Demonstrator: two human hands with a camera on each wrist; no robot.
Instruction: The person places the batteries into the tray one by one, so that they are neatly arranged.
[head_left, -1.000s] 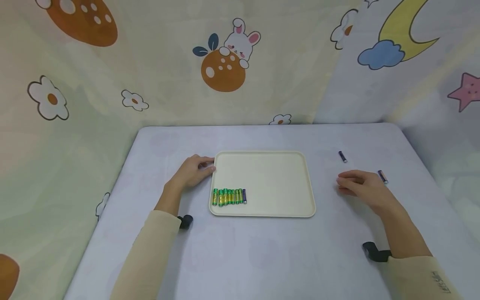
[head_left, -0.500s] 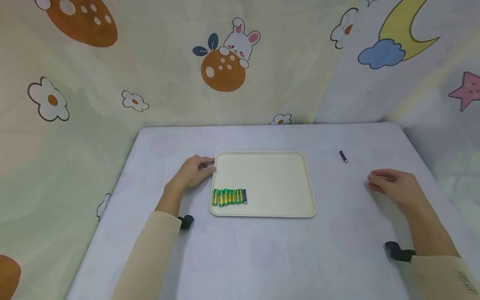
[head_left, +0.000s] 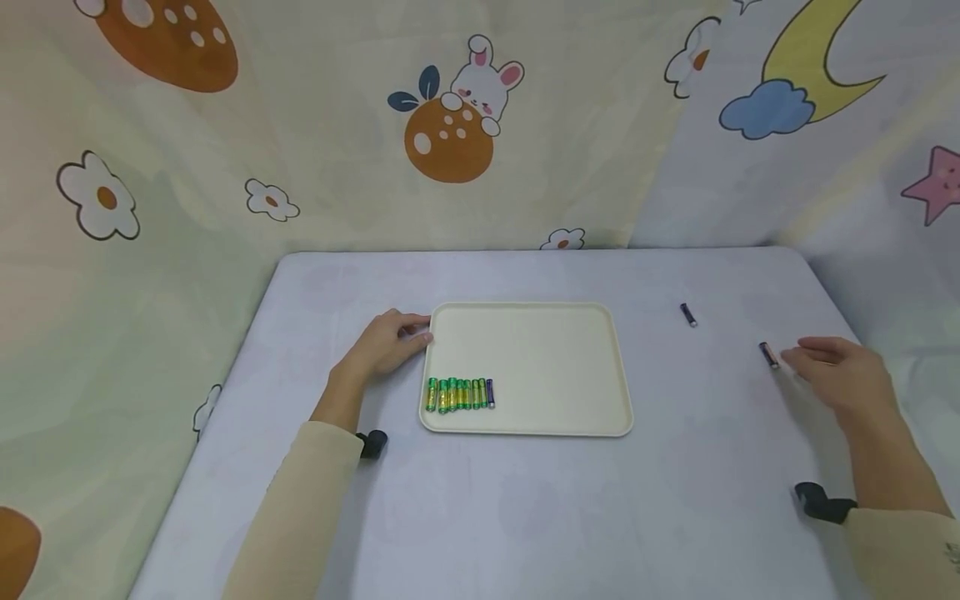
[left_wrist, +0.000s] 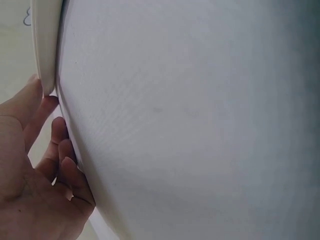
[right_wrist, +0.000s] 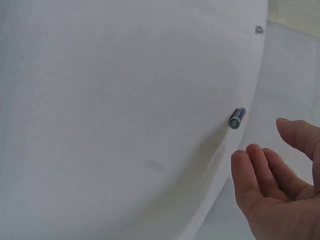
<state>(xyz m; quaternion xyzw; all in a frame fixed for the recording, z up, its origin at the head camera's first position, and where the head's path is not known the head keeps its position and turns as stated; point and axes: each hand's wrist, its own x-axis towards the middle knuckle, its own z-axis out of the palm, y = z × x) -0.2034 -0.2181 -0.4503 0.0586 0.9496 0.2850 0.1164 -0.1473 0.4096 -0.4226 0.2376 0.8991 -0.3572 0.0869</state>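
Observation:
My left hand [head_left: 381,342] is at the left edge of a cream tray [head_left: 555,367], thumb and index finger pinching its rim. The left wrist view shows the thumb against the tray's side wall [left_wrist: 46,45], the other fingers loosely bent on the table. A row of several green-and-gold batteries [head_left: 452,395] lies at the tray's front left, with one dark purple battery [head_left: 490,393] at its right end. My right hand [head_left: 847,371] hovers at the right, holding nothing. Just left of its fingertips lies a dark battery [head_left: 768,356], also in the right wrist view as a small cylinder [right_wrist: 237,118].
Another dark battery [head_left: 688,315] lies farther back, between the tray and my right hand. The table [head_left: 525,508] has a pale cloth. A patterned curtain [head_left: 337,125] hangs behind and beside it.
My right hand has moved rightward past the nearer dark battery, uncovering it again on the table. My left hand, the tray and its batteries have stayed in place.

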